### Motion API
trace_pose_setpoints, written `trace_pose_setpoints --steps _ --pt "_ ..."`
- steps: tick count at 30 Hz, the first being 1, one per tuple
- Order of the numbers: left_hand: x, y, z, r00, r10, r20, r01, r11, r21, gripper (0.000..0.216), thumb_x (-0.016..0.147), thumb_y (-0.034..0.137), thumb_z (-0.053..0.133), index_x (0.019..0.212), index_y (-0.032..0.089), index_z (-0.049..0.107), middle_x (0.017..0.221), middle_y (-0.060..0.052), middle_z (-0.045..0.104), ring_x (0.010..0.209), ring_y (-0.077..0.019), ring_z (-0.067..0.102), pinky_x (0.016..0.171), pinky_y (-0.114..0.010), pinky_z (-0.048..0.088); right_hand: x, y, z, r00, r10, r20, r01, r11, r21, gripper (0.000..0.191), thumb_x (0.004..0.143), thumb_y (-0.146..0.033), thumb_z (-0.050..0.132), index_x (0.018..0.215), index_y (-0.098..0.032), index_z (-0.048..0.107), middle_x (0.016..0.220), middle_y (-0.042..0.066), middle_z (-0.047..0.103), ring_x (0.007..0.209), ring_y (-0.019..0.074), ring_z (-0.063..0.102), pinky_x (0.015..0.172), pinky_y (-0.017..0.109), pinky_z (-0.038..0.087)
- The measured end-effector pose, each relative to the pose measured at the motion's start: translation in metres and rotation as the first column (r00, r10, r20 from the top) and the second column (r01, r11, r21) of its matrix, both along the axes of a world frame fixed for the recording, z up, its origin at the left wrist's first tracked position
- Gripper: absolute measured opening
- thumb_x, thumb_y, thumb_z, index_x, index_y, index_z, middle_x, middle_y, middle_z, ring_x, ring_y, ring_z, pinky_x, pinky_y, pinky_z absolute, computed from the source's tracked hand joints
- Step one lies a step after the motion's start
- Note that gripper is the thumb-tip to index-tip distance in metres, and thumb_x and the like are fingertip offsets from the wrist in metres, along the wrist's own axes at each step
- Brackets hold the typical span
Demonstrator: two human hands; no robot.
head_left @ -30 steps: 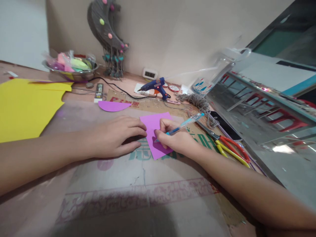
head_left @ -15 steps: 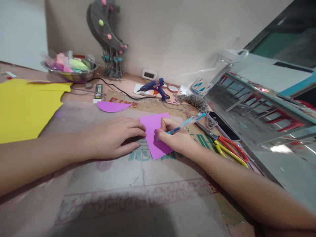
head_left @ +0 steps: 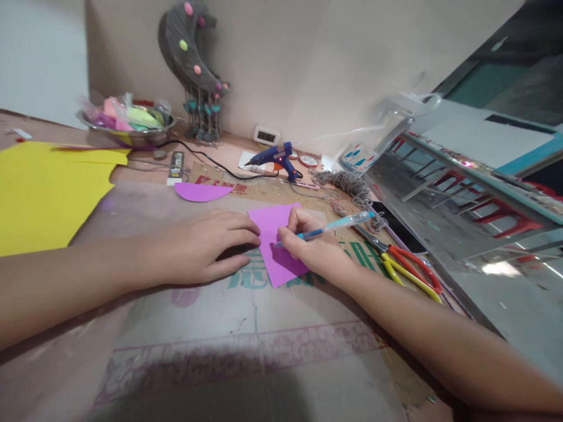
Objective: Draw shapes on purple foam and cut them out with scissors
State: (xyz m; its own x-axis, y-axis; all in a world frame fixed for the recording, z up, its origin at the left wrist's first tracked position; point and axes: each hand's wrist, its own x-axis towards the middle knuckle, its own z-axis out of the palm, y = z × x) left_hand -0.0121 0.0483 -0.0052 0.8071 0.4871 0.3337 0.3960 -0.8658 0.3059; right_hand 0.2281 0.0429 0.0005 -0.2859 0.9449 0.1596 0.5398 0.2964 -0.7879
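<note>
A small purple sheet of paper [head_left: 281,272] lies on the printed cardboard [head_left: 211,328] in front of me. My right hand [head_left: 314,243] pinches a pen [head_left: 338,223] with a clear and light-blue barrel, its tip down at the paper. My left hand [head_left: 211,243] lies flat, fingers stretched, the fingertips at the sheet's left edge. Beyond the left hand rests a purple half-round paper piece [head_left: 203,191]. Any mark under the pen tip is too small to make out.
Scissors [head_left: 409,266] with red and yellow handles and a phone [head_left: 400,225] lie at the right. Behind are a blue glue gun [head_left: 275,158], grey cord [head_left: 347,186] and a plastic cup [head_left: 358,157]. Yellow sheets [head_left: 48,196] and a metal bowl [head_left: 132,136] occupy the left.
The pen has tipped lower toward the right, and its point has shifted slightly left and up on the purple paper. My left hand stays in place.
</note>
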Motion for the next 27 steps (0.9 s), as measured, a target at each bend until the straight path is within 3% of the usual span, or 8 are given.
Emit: trace_pose_setpoints --steps 12,19,27 --pt "0.0006 -0.0001 0.0017 1.0 -0.002 -0.014 0.002 1.0 0.003 0.029 0.095 0.029 0.054 0.118 0.018 0.069 0.123 -0.013 0.07 0.113 -0.0287 0.066 0.102 -0.047 0.051 -0.0041 -0.0014 -0.0013 0.994 0.109 -0.033 -0.108 0.994 0.016 0.027 0.083 -0.029 0.058 0.067 -0.024 0.037 0.058 -0.008 0.041 0.052 0.0105 0.036 0.052 0.026 0.028" --pt "0.0004 0.0003 0.0012 1.0 0.0 -0.03 0.0 1.0 0.011 0.03 0.096 0.03 0.052 0.118 0.017 0.068 0.125 -0.013 0.069 0.115 -0.029 0.065 0.103 -0.047 0.05 -0.003 0.0038 -0.0071 0.998 0.067 0.005 -0.067 0.991 0.114 0.025 0.08 -0.024 0.055 0.065 -0.024 0.035 0.057 -0.008 0.037 0.052 0.0104 0.034 0.051 0.026 0.028" --pt "0.0003 0.0001 0.0015 0.998 0.001 -0.062 -0.001 1.0 0.015 0.032 0.098 0.031 0.049 0.119 0.015 0.067 0.128 -0.015 0.068 0.117 -0.03 0.064 0.104 -0.05 0.049 -0.0031 0.0037 -0.0058 0.999 0.037 0.019 -0.039 0.993 0.108 0.024 0.077 -0.024 0.053 0.063 -0.025 0.034 0.056 -0.008 0.036 0.052 0.0111 0.035 0.051 0.026 0.028"
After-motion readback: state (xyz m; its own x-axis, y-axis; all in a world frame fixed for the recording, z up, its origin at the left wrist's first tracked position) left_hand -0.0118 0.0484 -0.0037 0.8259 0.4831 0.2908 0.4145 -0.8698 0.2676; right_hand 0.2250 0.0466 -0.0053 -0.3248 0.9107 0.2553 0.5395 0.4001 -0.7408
